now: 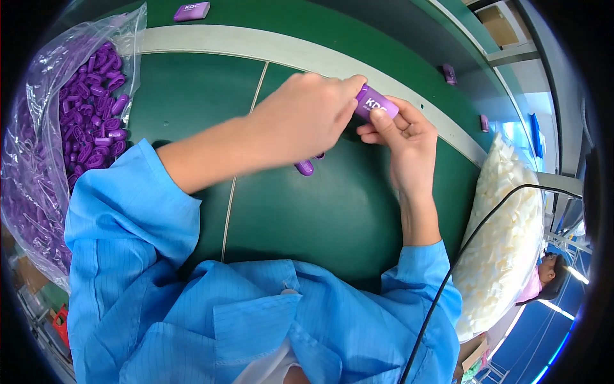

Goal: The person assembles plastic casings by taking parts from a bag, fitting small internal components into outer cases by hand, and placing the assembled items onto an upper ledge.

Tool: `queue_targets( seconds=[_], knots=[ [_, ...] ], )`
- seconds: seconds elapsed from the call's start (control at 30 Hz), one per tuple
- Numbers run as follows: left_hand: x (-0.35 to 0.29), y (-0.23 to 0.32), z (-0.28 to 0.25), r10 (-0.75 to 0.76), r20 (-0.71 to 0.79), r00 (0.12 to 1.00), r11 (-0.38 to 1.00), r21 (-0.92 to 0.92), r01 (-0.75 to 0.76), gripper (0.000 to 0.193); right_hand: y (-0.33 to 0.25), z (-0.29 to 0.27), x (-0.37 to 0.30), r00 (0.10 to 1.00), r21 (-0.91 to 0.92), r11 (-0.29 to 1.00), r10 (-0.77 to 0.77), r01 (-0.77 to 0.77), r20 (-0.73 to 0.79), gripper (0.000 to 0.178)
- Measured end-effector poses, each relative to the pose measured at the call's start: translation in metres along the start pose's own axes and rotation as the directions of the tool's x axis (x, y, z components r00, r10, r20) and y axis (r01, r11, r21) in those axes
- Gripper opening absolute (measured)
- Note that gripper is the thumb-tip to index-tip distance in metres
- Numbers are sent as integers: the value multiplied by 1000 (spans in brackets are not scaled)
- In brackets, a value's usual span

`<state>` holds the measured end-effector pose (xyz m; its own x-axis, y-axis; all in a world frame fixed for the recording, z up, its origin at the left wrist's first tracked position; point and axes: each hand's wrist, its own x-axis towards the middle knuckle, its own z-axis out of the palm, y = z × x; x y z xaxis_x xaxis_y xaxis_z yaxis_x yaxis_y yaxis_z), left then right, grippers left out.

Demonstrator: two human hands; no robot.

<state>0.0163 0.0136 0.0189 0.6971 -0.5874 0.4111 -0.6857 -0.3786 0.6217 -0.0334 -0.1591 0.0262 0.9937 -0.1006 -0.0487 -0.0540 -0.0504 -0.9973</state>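
My right hand [407, 136] pinches a flat purple container [376, 104] with white lettering between thumb and fingers, above the far part of the green table. At the container's left end my left hand [312, 109] is closed, its fingers pressed round a darker purple end piece that looks like a cap. Its fingertips are partly hidden behind the hand. Below my left hand a small purple cap [305, 168] lies on the table, with another bit of purple beside it, mostly covered by the hand.
A clear plastic bag [38, 128] full of purple caps [96, 109] stands at the left. On the right is a bag of white pieces [502, 237], crossed by a black cable [473, 233]. Beyond a pale rail [211, 40], a green belt [288, 29] carries several purple containers [192, 11]. A person [543, 275] is at far right.
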Motion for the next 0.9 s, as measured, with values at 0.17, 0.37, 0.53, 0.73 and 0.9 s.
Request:
queue_targets(
  seconds=[0.17,0.37,0.53,0.73,0.9],
  knots=[
    [12,-13,-9,-143,210,967,897,-385,216,32,8,0,9,998,9,998,57,-57,35,22],
    [22,-40,10,-214,124,969,821,-514,247,28,27,-8,28,999,-230,973,-37,29,-34,29],
    [44,-90,-14,-211,-204,956,977,-29,210,38,42,-104,82,748,-579,793,-499,190,-438,30],
    [44,-119,-31,-262,-220,940,930,202,306,36,65,-240,86,536,-302,937,-347,174,-769,20],
    [12,-21,-37,-87,198,976,995,-25,94,30,61,-232,88,474,-537,837,-515,100,-714,17]
  ],
)
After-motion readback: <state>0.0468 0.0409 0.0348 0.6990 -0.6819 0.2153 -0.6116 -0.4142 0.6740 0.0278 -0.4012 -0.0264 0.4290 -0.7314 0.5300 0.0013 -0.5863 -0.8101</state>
